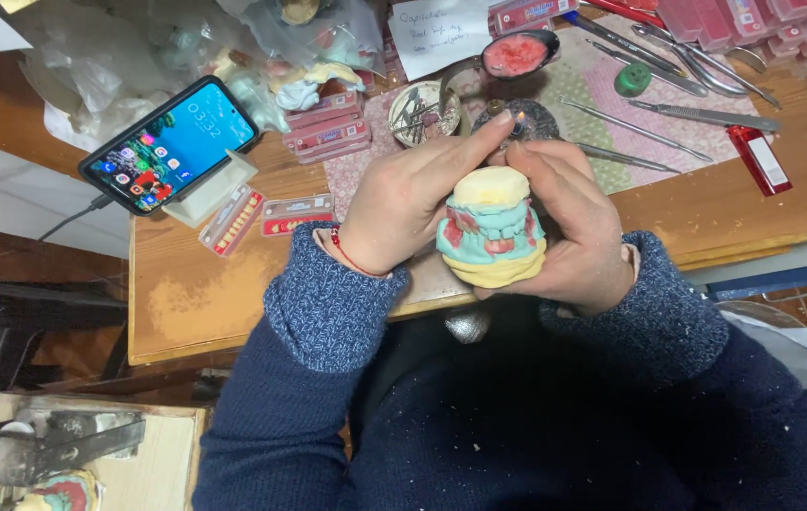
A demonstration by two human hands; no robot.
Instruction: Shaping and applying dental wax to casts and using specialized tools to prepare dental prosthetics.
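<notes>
- Left hand (410, 199) wraps the dental cast (491, 225) from the left, fingers closed on it, index finger stretched up toward the small flame (520, 117).
- Right hand (569, 227) cups the cast from the right and below, fingers curled tight against it. Cast is held in the air over the near edge of the bench (186, 303), yellow stone blocks top and bottom, teal and pink wax with teeth between.
- Risk: fingertip sits very near the flame; a burn looks possible if either hand drifts forward.
- Risk: wax close to heat could soften and let set teeth shift, judging by how near the cast's top is to the burner (528, 121).
- Risk: cast is beyond the bench's near edge over the lap; a slipped grip would likely drop it and crack the stone.
- Knit sleeve cuffs are loose near the flame line; singeing is conceivable.
- Metal instruments (654, 114) lie across the far right of the bench, a red lighter (760, 159) beside them; an elbow sweep could knock them off.
- Phone (170, 145) leans on a stand at the far left corner, cable trailing off the edge; a snag could pull it down.
</notes>
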